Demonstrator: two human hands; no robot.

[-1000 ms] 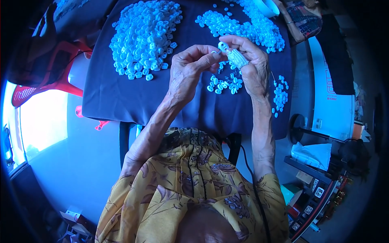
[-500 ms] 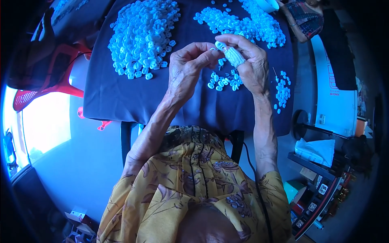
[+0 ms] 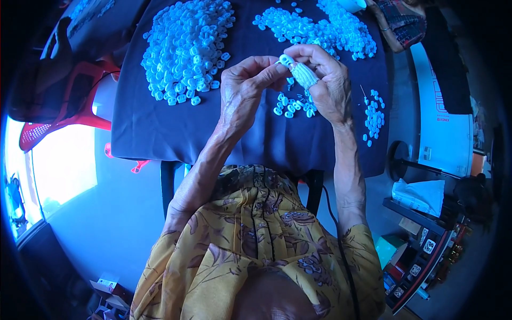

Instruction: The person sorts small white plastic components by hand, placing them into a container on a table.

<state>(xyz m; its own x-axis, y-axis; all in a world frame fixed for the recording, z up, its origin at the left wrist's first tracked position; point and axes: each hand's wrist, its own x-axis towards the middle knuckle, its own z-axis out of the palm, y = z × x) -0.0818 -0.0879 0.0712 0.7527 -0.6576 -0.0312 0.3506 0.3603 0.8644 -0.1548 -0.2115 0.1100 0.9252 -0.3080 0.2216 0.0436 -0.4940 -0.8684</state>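
Note:
My two hands meet above the dark-covered table, fingertips almost touching. Between them is a small white oval piece (image 3: 286, 60) with openings in its face. My left hand (image 3: 241, 88) pinches at its left side, fingers closed; a small white bit shows at the tips. My right hand (image 3: 332, 88) grips the piece from the right, thumb and fingers closed. A pale ribbed finger cover (image 3: 304, 76) sits on one of its fingers. Just below lies a small scatter of similar white pieces (image 3: 290, 106), partly hidden by my right hand.
A large heap of white pieces (image 3: 184, 50) covers the table's far left, another heap (image 3: 304, 31) the far right. A small group (image 3: 375, 114) lies near the right edge. Another person's arm (image 3: 388, 32) reaches toward a white bowl (image 3: 353, 4). A red chair (image 3: 80, 104) stands left.
My fingertips have come closer together, and the white piece now sits against my left fingertips. The view has shifted slightly. The heaps look the same.

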